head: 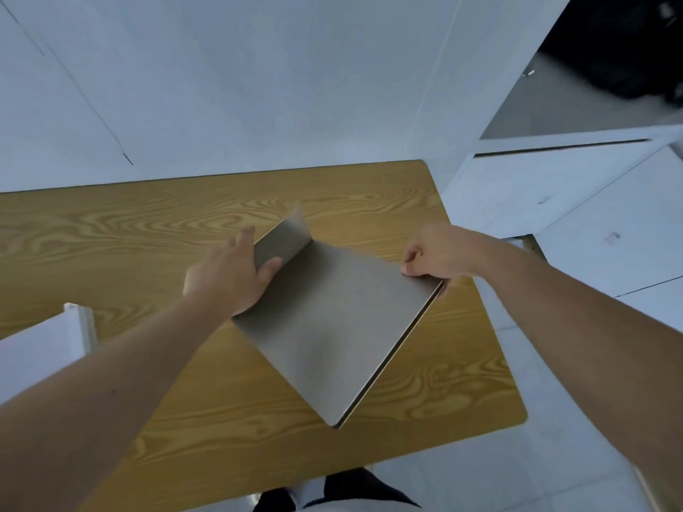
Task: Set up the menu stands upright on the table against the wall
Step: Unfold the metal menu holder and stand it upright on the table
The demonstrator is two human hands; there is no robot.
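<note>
A flat grey-brown menu stand (332, 327) lies tilted above the wooden table (111, 230), one corner pointing toward me. Its short flap (282, 238) at the far left end is bent upward. My left hand (229, 275) holds that flap, thumb on its inner face and fingers behind it. My right hand (436, 256) pinches the stand's far right corner with closed fingers. The stand shows two thin layers along its right edge. The white wall (258, 86) rises just behind the table's far edge.
A white chair back (40, 345) stands at the table's left front. To the right are white cabinets (554, 186) and a pale tiled floor (554, 419). My dark shoes (332, 489) show below the table's near edge.
</note>
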